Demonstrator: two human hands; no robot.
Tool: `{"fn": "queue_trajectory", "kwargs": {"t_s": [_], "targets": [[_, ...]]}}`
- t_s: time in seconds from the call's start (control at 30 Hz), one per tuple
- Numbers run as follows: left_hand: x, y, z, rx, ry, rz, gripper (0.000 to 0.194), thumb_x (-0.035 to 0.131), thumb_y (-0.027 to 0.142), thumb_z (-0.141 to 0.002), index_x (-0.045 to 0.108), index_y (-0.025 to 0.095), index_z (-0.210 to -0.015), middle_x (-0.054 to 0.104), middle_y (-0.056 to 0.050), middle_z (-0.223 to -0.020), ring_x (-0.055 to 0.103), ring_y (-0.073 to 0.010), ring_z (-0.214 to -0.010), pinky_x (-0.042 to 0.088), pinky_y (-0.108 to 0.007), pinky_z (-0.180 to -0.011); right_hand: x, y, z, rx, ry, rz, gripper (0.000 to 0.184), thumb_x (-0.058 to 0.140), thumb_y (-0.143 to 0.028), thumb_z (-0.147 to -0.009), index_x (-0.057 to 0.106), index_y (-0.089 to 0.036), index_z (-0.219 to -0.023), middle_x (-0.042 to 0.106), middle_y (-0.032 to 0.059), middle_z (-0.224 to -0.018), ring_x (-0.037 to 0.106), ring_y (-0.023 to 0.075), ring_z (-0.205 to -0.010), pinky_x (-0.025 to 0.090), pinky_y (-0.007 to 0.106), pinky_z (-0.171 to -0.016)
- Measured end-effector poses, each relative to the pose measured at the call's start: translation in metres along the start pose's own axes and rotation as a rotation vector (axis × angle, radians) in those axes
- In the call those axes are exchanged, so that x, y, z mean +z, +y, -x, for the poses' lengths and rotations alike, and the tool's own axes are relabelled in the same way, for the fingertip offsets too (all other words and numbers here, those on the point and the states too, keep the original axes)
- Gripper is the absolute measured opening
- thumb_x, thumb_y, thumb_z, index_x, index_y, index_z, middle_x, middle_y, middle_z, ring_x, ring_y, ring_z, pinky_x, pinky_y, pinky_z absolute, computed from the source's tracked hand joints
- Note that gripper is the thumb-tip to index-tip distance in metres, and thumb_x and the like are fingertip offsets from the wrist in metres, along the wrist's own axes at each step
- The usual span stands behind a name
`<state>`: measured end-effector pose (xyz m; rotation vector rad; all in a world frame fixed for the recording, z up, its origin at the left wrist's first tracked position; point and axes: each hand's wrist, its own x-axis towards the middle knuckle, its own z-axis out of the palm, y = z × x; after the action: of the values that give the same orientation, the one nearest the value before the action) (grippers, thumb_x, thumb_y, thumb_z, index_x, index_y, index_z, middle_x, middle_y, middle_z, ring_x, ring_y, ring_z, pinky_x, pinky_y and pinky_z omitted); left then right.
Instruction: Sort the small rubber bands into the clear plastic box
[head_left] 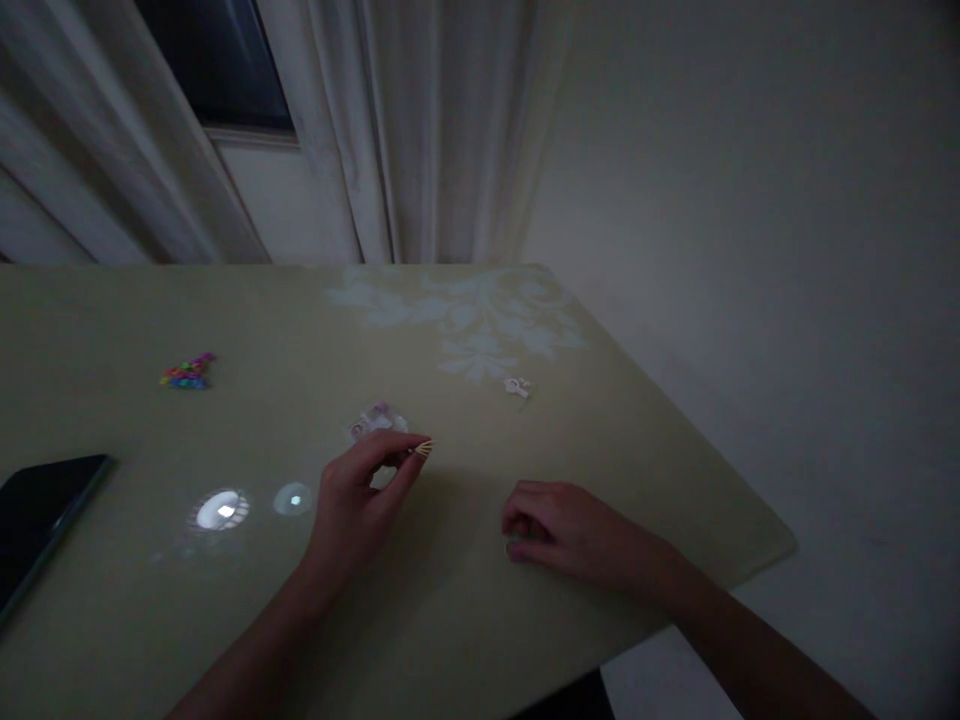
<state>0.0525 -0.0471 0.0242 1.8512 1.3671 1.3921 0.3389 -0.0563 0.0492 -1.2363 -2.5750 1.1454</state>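
My left hand (pixel 360 490) is raised over the table, thumb and forefinger closed in a pinch. Between the tips is a small pale-yellow piece (pixel 424 448) with thin prongs fanning out; its exact kind is too small to make out. Just behind that hand lies a clear plastic bag (pixel 375 420) with pinkish bits, partly hidden by the fingers. My right hand (pixel 551 525) rests on the table further right with its fingers curled in. What those fingers hold, if anything, cannot be seen.
The pale table (pixel 465 620) has a white floral pattern near its far edge. A small white item (pixel 517 387) lies beyond my right hand. At the left are a pile of colourful small pieces (pixel 189 373) and a dark phone or tablet (pixel 45 510). Curtains (pixel 450 130) hang behind.
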Motion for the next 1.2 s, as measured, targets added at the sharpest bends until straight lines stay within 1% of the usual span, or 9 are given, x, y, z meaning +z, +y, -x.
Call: {"fn": "queue_trajectory", "kwargs": {"t_s": [0.17,0.33,0.57,0.73,0.83,0.9,0.97,1.1,1.2], "targets": [[0.004,-0.002,0.001,0.071,-0.026,0.049,0.019,0.068,0.019,-0.097,0.080,0.026,-0.109,0.082,-0.003,-0.100,0.076,-0.0160,-0.088,0.058,-0.026,-0.077,0.005,-0.006,-0.010,0.012,-0.023,0.098,0.007,0.065,-0.019,-0.092,0.071,-0.017,-0.094,0.071,0.0048,-0.091,0.062,0.0181,-0.080,0.041,0.028,-0.072],[0.006,0.000,0.001,0.038,-0.042,0.056,0.017,0.069,0.018,-0.094,0.080,0.025,-0.104,0.083,-0.002,-0.093,0.077,-0.0156,-0.081,0.058,-0.025,-0.074,0.003,-0.015,-0.012,-0.020,-0.077,0.274,0.004,0.062,-0.020,-0.089,0.064,-0.018,-0.088,0.068,0.0050,-0.087,0.061,0.0200,-0.078,0.038,0.030,-0.070],[0.005,-0.003,0.000,-0.002,-0.033,0.047,0.013,0.072,0.021,-0.092,0.082,0.025,-0.100,0.084,-0.001,-0.092,0.079,-0.0157,-0.080,0.058,-0.023,-0.073,0.006,-0.015,-0.012,-0.023,0.009,0.309,0.009,0.058,-0.021,-0.098,0.066,-0.017,-0.096,0.071,0.0063,-0.094,0.065,0.0196,-0.081,0.041,0.029,-0.072],[0.004,-0.006,0.001,-0.035,0.003,0.040,0.012,0.072,0.025,-0.093,0.082,0.026,-0.100,0.084,-0.001,-0.093,0.079,-0.0167,-0.080,0.059,-0.024,-0.072,0.019,-0.017,-0.010,0.029,0.025,0.493,0.008,0.061,-0.020,-0.092,0.067,-0.016,-0.096,0.073,0.0069,-0.095,0.068,0.0208,-0.080,0.040,0.030,-0.068],[0.006,-0.006,0.001,-0.046,0.009,0.044,0.012,0.071,0.026,-0.094,0.082,0.026,-0.101,0.084,-0.002,-0.094,0.078,-0.0168,-0.082,0.059,-0.024,-0.072,0.020,-0.018,-0.013,-0.007,-0.019,0.587,0.011,0.061,-0.021,-0.091,0.067,-0.015,-0.097,0.073,0.0095,-0.094,0.066,0.0222,-0.078,0.039,0.032,-0.067],[0.007,-0.006,0.001,-0.043,0.009,0.045,0.013,0.071,0.026,-0.095,0.082,0.027,-0.102,0.084,-0.001,-0.095,0.078,-0.0165,-0.082,0.059,-0.024,-0.073,0.009,-0.020,-0.021,-0.046,-0.063,0.531,0.010,0.063,-0.023,-0.089,0.067,-0.016,-0.095,0.072,0.0086,-0.093,0.064,0.0210,-0.077,0.038,0.030,-0.066],[0.007,-0.005,0.001,-0.039,0.011,0.043,0.013,0.071,0.025,-0.094,0.082,0.027,-0.102,0.084,-0.001,-0.093,0.078,-0.0162,-0.081,0.059,-0.023,-0.073,-0.009,-0.025,-0.035,-0.090,-0.070,0.344,0.008,0.067,-0.023,-0.087,0.065,-0.017,-0.092,0.069,0.0039,-0.089,0.061,0.0172,-0.075,0.037,0.028,-0.066],[0.002,-0.003,-0.002,-0.050,0.020,0.048,0.011,0.072,0.026,-0.091,0.082,0.026,-0.097,0.084,0.000,-0.088,0.078,-0.0159,-0.075,0.059,-0.022,-0.068,-0.044,-0.038,-0.081,-0.184,0.043,-0.074,0.007,0.066,-0.016,-0.085,0.062,-0.018,-0.089,0.055,-0.0041,-0.076,0.049,0.0113,-0.067,0.034,0.024,-0.064],[-0.006,-0.005,-0.005,-0.089,0.071,0.019,0.009,0.075,0.030,-0.089,0.082,0.025,-0.093,0.083,0.001,-0.082,0.078,-0.0162,-0.070,0.059,-0.022,-0.066,-0.050,-0.047,-0.118,-0.292,0.058,-0.278,0.004,0.064,-0.021,-0.089,0.061,-0.018,-0.090,0.052,-0.0048,-0.075,0.045,0.0112,-0.067,0.033,0.024,-0.063]]}}
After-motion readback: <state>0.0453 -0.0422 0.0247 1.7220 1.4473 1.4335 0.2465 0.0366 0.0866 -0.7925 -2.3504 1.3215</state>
